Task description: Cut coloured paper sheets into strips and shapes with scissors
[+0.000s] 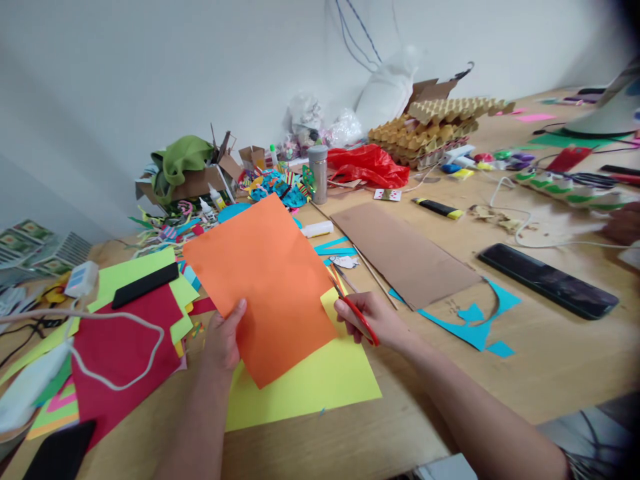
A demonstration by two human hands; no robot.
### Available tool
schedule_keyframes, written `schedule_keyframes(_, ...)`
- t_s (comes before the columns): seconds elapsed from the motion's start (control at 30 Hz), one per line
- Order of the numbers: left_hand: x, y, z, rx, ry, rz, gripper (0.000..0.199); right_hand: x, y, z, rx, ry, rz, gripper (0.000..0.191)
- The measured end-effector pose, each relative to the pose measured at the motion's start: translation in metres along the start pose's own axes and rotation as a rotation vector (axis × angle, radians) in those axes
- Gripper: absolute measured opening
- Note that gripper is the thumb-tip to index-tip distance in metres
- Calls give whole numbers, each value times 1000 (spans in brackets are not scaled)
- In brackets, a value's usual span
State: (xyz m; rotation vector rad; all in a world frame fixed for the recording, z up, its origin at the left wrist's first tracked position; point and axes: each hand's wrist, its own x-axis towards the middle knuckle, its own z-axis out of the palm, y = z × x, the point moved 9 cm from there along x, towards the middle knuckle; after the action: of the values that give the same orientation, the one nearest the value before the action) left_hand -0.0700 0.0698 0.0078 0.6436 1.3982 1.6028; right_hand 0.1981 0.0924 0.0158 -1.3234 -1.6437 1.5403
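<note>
My left hand (227, 333) grips the lower left edge of an orange sheet of paper (270, 280), thumb on top and the other fingers hidden beneath. The sheet is held tilted above a yellow sheet of paper (320, 387) on the table. My right hand (365, 317) is closed round red-handled scissors (357, 313), whose blades point away from me beside the orange sheet's right edge. I cannot tell whether the blades touch the paper. Just beyond the scissors lie a small white paper cutout (344, 262) and blue paper strips (333, 247).
A brown cardboard sheet (400, 250) and blue scraps (457, 327) lie to the right, near a black phone (547, 280) and a utility knife (437, 208). Red paper (125, 360) and a white cable (135, 387) are at left. Behind stand a steel bottle (318, 175) and egg trays (425, 137).
</note>
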Motion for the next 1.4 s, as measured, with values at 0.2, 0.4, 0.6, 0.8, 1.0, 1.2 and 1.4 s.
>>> schedule_keyframes(0.2,-1,-1,-4,25,31,-20,29,-1,0,0,3,3,5,39)
schedule_keyframes(0.4,-2,1,0,25,1,-9,33,0,1,0,8,3,0,39)
schedule_keyframes(0.6,-1,3,0,35,20,2,35,-1,2,-1,8,10,7,39)
schedule_keyframes(0.8,-1,2,-1,33,26,2,33,0,4,-1,14,17,19,40)
schedule_keyframes(1.0,1,3,-4,30,46,28,28,1,5,1,20,24,29,41)
schedule_keyframes(1.2,-1,3,-3,26,52,15,31,1,6,-1,26,56,39,41)
schedule_keyframes(1.4,0,2,-1,25,8,25,36,0,7,-3,13,65,32,41)
